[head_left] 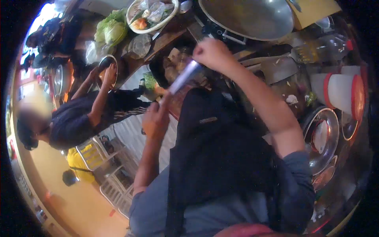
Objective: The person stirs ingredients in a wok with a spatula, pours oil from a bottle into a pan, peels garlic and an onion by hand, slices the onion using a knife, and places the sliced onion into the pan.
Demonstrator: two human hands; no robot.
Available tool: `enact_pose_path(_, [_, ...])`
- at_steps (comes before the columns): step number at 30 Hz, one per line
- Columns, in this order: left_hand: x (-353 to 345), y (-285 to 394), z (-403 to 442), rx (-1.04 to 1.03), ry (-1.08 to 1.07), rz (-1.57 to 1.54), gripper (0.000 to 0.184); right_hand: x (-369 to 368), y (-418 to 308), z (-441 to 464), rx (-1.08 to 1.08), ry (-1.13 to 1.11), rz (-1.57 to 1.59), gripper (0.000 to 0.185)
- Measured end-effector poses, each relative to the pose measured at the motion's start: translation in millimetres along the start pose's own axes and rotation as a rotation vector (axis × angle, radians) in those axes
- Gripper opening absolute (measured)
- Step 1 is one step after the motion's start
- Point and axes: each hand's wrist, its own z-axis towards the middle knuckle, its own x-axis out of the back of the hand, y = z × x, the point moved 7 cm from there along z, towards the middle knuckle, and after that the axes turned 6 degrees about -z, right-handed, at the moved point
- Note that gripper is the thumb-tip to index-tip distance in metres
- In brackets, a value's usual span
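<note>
A long, shiny, blade-like metal strip (184, 78) runs slantwise between my two hands, blurred by motion. My left hand (156, 118) is closed at its lower end. At the upper end, my right hand (212, 54) is curled into a fist against the strip. The blur hides whether it is a knife or another tool. Just behind it sits a dark pan or bowl (157, 70) with brownish pieces of food (176, 65) beside or in it; my apron covers part of this area.
A large metal wok (252, 37) stands at the top, near a white basket (172, 17) and lettuce (112, 29). On the right are a plastic bottle (327, 45), red-rimmed containers (340, 91) and a metal bowl (333, 144). Another person (79, 114) holds a round pan (113, 62) at left.
</note>
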Motion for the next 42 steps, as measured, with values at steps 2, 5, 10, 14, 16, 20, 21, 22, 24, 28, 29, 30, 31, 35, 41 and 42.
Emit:
enact_pose_path(2, [-6.3, -24.6, 1.2, 0.062, 0.011, -0.016, 0.051, -35.3, -17.0, 47.4, 0.030, 0.026, -0.189, 0.014])
enact_pose_path(5, [-15.0, -48.4, -8.8, 0.185, -0.045, -0.002, 0.051, -69.4, -25.5, 88.1, 0.054, -0.013, -0.250, 0.017])
enact_pose_path(10, [-32.2, -68.2, -38.6, 0.495, -0.213, -0.212, 0.050, -10.0, -56.3, 72.6, 0.191, -0.009, 0.104, 0.024])
enact_pose_path(14, [-46.9, -51.9, -42.1, 0.502, -0.202, -0.557, 0.054, 99.5, -75.8, -6.7, 0.066, 0.044, 0.290, 0.018])
enact_pose_path(16, [-47.5, -27.4, -27.2, 0.373, -0.157, -0.695, 0.054, 125.3, -47.1, -55.2, -0.046, 0.062, 0.297, 0.021])
enact_pose_path(20, [-47.9, 39.8, 1.8, 0.165, -0.279, -0.796, 0.056, 162.3, 33.7, -176.7, -0.443, 0.200, -0.183, 0.026])
enact_pose_path(21, [-46.7, 62.9, 9.6, 0.000, -0.275, -0.814, 0.059, 160.6, 51.1, -205.7, -0.571, 0.148, -0.339, 0.026])
enact_pose_path(22, [-42.2, 84.7, 14.0, -0.159, -0.270, -0.824, 0.062, 152.9, 68.7, -231.0, -0.668, 0.127, -0.375, 0.025])
enact_pose_path(24, [-31.9, 121.6, 24.3, -0.276, -0.294, -0.841, 0.067, 126.0, 85.9, -264.4, -0.770, 0.109, -0.407, 0.024])
enact_pose_path(28, [-47.4, 172.3, 29.4, -0.434, -0.602, -0.470, 0.072, 93.1, 73.8, -268.0, -0.636, 0.508, -0.133, 0.021])
enact_pose_path(29, [-44.3, 178.9, 30.1, -0.480, -0.551, -0.481, 0.074, 85.8, 76.9, -269.3, -0.647, 0.514, -0.227, 0.018])
enact_pose_path(30, [-41.0, 184.7, 30.1, -0.523, -0.503, -0.491, 0.076, 80.6, 81.0, -271.6, -0.658, 0.518, -0.221, 0.018])
enact_pose_path(31, [-41.7, 188.5, 30.7, -0.530, -0.508, -0.485, 0.076, 80.4, 83.0, -273.3, -0.653, 0.566, -0.267, 0.017])
enact_pose_path(35, [-39.2, 198.6, 34.3, -0.536, -0.547, -0.419, 0.077, 84.7, 84.0, -273.9, -0.671, 0.609, -0.245, 0.012])
enact_pose_path(41, [-62.5, 213.5, 36.2, -0.537, -0.612, -0.423, 0.076, 87.9, 84.6, -267.5, -0.702, 0.558, -0.191, 0.010])
enact_pose_path(42, [-70.1, 216.6, 39.3, -0.524, -0.595, -0.495, 0.075, 87.8, 85.3, -266.7, -0.718, 0.550, -0.182, 0.009])
